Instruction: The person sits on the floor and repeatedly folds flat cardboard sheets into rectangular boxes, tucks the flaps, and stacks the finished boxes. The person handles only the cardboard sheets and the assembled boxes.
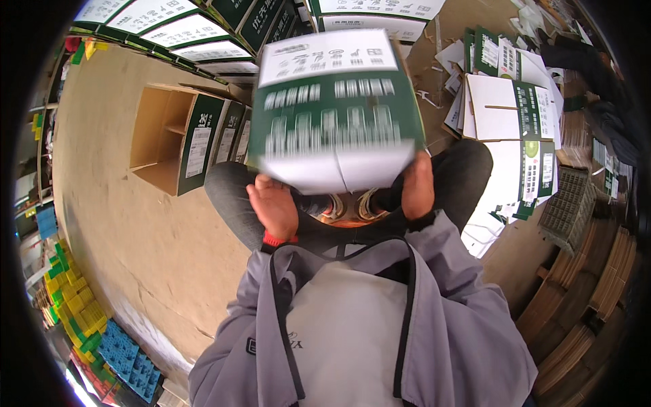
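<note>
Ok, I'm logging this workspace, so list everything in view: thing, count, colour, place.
Green-and-white printed cardboard box: one, blurred, held up at centre.
Open green cardboard box with brown inside: one, on its side, left.
Row of assembled green-and-white boxes: several, top left.
Flat green-and-white carton blanks: a pile, right.
Dark plastic crate: one, right.
Brown corrugated sheet stacks: several, lower right.
Brown cardboard floor covering: left.
Left hand: under the box.
Right hand: under the box.

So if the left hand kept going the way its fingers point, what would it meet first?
The left hand already presses on the underside of the green and white box, fingers pointing up and away from the body. The box itself blocks that line at once; the row of boxes lies farther off, depth unclear.
</note>
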{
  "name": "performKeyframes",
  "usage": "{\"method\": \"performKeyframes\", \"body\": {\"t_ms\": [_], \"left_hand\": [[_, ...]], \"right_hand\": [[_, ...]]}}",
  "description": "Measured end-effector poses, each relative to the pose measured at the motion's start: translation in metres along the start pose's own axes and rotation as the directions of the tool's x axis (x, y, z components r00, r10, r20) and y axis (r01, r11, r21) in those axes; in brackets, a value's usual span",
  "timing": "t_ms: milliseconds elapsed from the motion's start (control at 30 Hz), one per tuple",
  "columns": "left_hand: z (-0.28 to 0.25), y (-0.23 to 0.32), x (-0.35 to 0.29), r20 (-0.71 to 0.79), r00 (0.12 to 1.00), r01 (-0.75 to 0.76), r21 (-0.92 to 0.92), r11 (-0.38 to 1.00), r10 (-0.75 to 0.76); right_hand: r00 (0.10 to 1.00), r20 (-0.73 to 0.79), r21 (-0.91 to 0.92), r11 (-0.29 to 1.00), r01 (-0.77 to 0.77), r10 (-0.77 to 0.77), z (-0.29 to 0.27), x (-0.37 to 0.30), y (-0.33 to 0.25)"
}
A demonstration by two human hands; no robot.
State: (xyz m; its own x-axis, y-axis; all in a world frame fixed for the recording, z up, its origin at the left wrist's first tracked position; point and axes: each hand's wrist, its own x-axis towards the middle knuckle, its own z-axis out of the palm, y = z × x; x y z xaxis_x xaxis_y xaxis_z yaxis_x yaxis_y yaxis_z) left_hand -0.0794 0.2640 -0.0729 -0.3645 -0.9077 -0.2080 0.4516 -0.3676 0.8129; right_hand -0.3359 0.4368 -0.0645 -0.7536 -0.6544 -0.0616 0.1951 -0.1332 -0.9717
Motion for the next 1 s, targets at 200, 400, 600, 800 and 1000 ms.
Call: {"method": "performKeyframes", "body": {"t_ms": [200,400,600,800,1000], "left_hand": [[0.008,0.019,0.054,0.116,0.93,0.336,0.124,0.934,-0.35],[-0.052,-0.082,0.126,0.147,0.987,-0.103,0.886,0.452,-0.063],[-0.06,-0.129,0.147,0.035,0.953,0.119,0.87,0.478,-0.301],[-0.045,-0.149,0.122,0.016,0.935,-0.012,1.0,0.015,-0.353],[-0.055,-0.15,0.125,0.088,0.935,-0.07,0.996,0.062,-0.343]], "right_hand": [[0.814,-0.078,0.605,0.676,-0.42,0.576,-0.042,0.045,0.071],[0.699,-0.122,0.168,0.709,-0.685,0.705,-0.05,0.062,0.116],[0.959,-0.27,-0.753,0.64,-0.151,-0.092,-0.043,0.069,0.121],[0.936,0.332,-0.925,0.233,0.299,0.118,0.017,0.109,0.109],[0.712,0.237,-0.916,-0.093,0.39,0.661,-0.004,0.093,0.227]]}}
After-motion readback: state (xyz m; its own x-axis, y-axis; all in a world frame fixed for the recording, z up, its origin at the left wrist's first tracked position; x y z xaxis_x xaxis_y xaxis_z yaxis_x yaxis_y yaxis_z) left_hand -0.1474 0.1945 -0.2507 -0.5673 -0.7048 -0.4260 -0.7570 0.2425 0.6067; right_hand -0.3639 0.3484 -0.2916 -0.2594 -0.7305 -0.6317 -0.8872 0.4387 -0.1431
